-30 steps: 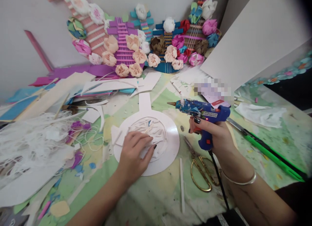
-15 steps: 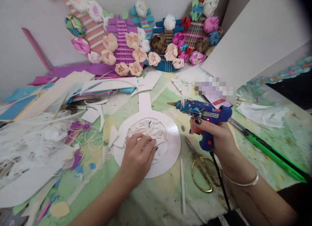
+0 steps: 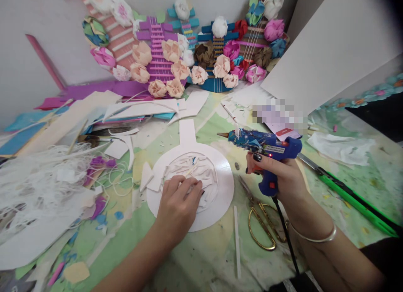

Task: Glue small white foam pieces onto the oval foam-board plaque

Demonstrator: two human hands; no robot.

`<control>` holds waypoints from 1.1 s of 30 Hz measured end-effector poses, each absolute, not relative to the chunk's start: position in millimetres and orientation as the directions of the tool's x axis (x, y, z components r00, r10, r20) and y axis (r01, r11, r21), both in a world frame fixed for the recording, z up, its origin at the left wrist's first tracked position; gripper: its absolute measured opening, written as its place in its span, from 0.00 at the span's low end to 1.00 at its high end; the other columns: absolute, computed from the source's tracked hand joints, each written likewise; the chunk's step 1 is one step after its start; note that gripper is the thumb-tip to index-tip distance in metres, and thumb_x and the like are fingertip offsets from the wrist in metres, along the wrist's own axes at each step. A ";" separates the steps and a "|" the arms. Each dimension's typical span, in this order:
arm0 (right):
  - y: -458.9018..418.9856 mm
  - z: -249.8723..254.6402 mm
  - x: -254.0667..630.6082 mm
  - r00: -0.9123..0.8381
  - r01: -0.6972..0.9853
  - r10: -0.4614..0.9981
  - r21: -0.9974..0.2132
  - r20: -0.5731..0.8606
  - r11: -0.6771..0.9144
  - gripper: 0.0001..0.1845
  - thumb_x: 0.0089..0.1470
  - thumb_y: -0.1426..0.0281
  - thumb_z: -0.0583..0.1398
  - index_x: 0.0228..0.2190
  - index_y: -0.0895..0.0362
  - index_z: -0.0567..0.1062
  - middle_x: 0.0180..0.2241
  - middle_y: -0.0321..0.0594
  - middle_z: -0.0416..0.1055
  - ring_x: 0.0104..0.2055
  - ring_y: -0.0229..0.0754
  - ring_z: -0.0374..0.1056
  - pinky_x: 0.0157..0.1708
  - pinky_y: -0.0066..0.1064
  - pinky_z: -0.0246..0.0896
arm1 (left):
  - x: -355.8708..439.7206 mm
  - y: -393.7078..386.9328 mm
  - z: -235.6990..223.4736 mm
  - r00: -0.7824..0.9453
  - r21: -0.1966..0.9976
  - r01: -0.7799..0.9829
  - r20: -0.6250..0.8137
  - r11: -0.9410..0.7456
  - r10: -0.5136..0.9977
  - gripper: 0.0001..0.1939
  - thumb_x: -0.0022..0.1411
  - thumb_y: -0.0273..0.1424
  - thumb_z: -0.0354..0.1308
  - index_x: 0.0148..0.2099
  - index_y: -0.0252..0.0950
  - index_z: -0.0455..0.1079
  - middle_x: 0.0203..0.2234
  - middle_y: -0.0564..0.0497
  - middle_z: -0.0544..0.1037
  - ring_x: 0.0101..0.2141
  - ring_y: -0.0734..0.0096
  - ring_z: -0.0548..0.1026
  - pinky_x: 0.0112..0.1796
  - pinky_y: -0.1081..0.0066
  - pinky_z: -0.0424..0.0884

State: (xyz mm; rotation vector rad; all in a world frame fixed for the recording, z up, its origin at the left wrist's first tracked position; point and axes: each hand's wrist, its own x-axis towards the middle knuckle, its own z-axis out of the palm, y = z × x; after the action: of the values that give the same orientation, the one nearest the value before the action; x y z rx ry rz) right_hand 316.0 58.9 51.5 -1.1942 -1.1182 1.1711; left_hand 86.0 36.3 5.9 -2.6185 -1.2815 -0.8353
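A white round foam cutout (image 3: 220, 187) with a short neck lies flat in the middle of the table, its centre covered with small white strips. My left hand (image 3: 178, 206) rests on those strips, fingers curled and pressing down on them. My right hand (image 3: 278, 176) is closed round the grip of a blue glue gun (image 3: 266, 147), held above the table to the right of the cutout. Its nozzle points left and stays clear of the foam. A black cord runs down from the handle.
Gold-handled scissors (image 3: 261, 222) and a white stick (image 3: 236, 237) lie just right of the cutout. A green-handled tool (image 3: 349, 195) lies further right. Paper-flower guitar models (image 3: 189, 53) lean on the wall behind. White string (image 3: 47, 174) and foam scraps cover the left side.
My left hand has slid slightly toward me over the strips and curled its fingers more. The glue gun has barely shifted to the right.
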 end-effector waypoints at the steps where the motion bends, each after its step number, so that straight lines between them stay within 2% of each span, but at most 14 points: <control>1: 58.9 51.8 316.0 0.078 -0.056 0.997 -0.998 0.007 0.012 0.09 0.44 0.65 0.62 0.18 0.55 0.73 0.20 0.37 0.69 0.26 0.41 0.63 0.26 0.33 0.57 | 86.1 36.3 6.1 0.489 0.142 0.757 0.522 -0.637 0.698 0.08 0.57 0.24 0.57 0.41 0.33 0.72 0.36 0.45 0.77 0.38 0.60 0.66 0.40 0.58 0.66; 10: 59.6 52.5 316.1 0.074 -0.081 0.997 -0.996 -0.030 -0.024 0.08 0.43 0.66 0.63 0.18 0.56 0.73 0.19 0.37 0.69 0.25 0.40 0.64 0.26 0.32 0.58 | 86.5 38.2 6.8 0.510 0.142 0.737 0.524 -0.660 0.682 0.08 0.57 0.22 0.57 0.41 0.31 0.71 0.35 0.45 0.77 0.39 0.59 0.65 0.40 0.57 0.66; 17: 61.0 49.9 316.5 0.091 -0.099 0.996 -0.995 -0.017 -0.008 0.08 0.42 0.66 0.63 0.18 0.56 0.73 0.19 0.37 0.69 0.24 0.39 0.63 0.25 0.31 0.57 | 84.4 38.7 7.0 0.489 0.192 0.722 0.539 -0.665 0.686 0.09 0.57 0.22 0.56 0.41 0.34 0.71 0.33 0.45 0.75 0.39 0.59 0.66 0.41 0.57 0.66; 20: 60.9 50.1 316.4 0.092 -0.091 0.996 -0.996 -0.019 -0.011 0.09 0.42 0.65 0.63 0.18 0.56 0.73 0.19 0.37 0.69 0.25 0.39 0.63 0.26 0.31 0.58 | 85.7 40.5 9.3 0.490 0.185 0.729 0.531 -0.659 0.692 0.12 0.58 0.25 0.56 0.45 0.34 0.71 0.36 0.43 0.75 0.41 0.57 0.65 0.43 0.55 0.65; 25: 60.4 51.6 315.8 0.092 -0.069 0.996 -0.998 -0.018 -0.012 0.09 0.43 0.64 0.63 0.18 0.56 0.74 0.20 0.38 0.69 0.25 0.40 0.63 0.25 0.31 0.57 | 92.2 43.9 11.4 0.518 0.131 0.775 0.428 -0.618 0.740 0.20 0.59 0.37 0.56 0.52 0.36 0.69 0.48 0.39 0.69 0.47 0.49 0.61 0.46 0.50 0.62; 33: 60.7 51.1 316.3 0.060 -0.088 0.998 -0.996 0.006 0.011 0.08 0.44 0.66 0.63 0.19 0.57 0.75 0.21 0.37 0.70 0.25 0.38 0.61 0.25 0.30 0.55 | 95.4 43.2 9.3 0.516 0.127 0.796 0.368 -0.592 0.773 0.24 0.59 0.41 0.54 0.55 0.37 0.66 0.51 0.38 0.66 0.48 0.47 0.59 0.47 0.49 0.61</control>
State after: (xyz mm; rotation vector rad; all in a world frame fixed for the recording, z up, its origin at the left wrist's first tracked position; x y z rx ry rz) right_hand 316.3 60.7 51.1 -1.1655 -1.1044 1.1996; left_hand 95.4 43.2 9.3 -2.6845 -1.3911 -0.6065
